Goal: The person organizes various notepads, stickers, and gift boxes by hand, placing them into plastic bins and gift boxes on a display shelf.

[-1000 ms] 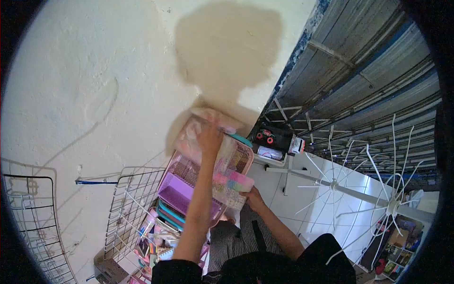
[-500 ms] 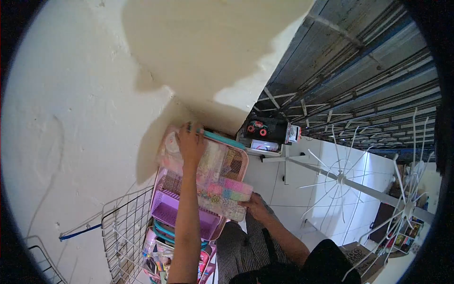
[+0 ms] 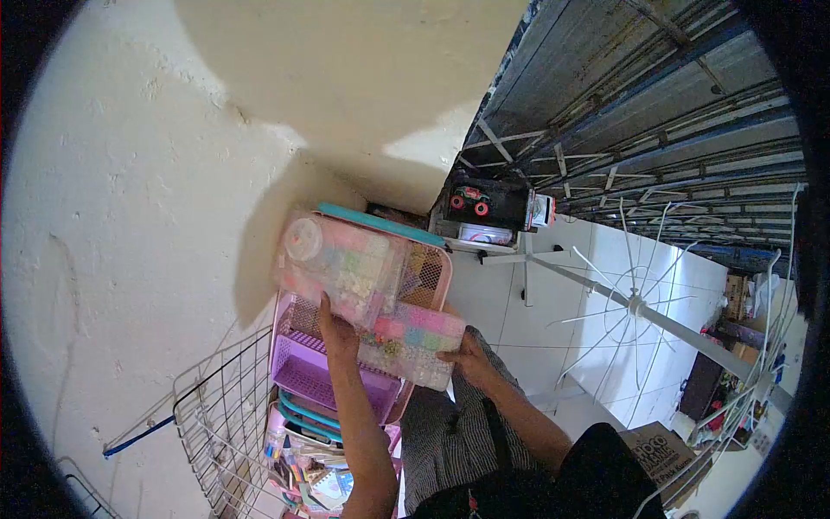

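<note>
A clear compartment box of colourful beads is tilted above the baskets. My right hand grips its right end, thumb on top. My left hand is closed at its left end, with a finger or thumb up against a second clear bead box. That second box lies on the pink mesh basket and overlaps the first. A round clear tub rests on its upper left part. Some of my left fingers are hidden beneath the boxes.
Below the boxes sits a purple basket, beside a wire rack. A teal rim runs behind. A toy truck is in a black tray. To the right stands a white spoked rack, with a cardboard box nearby.
My left hand has come down from the top of the upper bead box to its lower edge by the other box. My right hand keeps its grip. The view has shifted slightly.
</note>
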A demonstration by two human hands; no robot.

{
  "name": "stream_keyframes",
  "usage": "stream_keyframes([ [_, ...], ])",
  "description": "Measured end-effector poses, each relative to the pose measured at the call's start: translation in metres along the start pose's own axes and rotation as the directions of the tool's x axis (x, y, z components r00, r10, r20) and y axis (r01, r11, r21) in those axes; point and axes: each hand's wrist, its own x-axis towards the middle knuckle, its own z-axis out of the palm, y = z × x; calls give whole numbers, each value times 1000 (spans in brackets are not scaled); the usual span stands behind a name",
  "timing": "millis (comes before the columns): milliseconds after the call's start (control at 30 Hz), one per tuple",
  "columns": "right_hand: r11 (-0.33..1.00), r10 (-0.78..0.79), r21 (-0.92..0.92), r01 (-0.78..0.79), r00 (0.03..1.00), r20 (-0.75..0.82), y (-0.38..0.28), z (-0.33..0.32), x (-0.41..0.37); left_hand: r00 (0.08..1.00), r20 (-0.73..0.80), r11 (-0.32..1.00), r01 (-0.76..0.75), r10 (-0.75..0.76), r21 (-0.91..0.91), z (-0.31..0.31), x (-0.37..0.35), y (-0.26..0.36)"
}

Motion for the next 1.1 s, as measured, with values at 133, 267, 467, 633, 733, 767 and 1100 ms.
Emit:
stream_keyframes([
  [133,997,-37,-68,37,999,-1,0,-2,0,999,-12,998,45,-45,-51,3,8,0],
  [267,999,13,-52,-15,999,-33,-7,-1,1,998,-16,996,-55,54,-71,24,7,6],
  [467,999,32,-25,-32,999,22,-1,-7,2,985,-88,989,-144,147,43,40,-1,8],
  [633,999,-4,-31,5,1000,30,4,-15,3,988,-74,984,-141,134,-108,17,1,7],
  [733,998,-52,-21,51,998,-27,11,-16,10,985,-70,979,-163,156,-123,31,-23,15],
  [767,998,-56,-17,55,998,-28,9,-15,11,982,-95,982,-171,163,-86,32,-31,16],
  [1100,979,-145,-144,148,989,29,-19,26,76,972,-186,984,-120,144,135,15,-113,12],
])
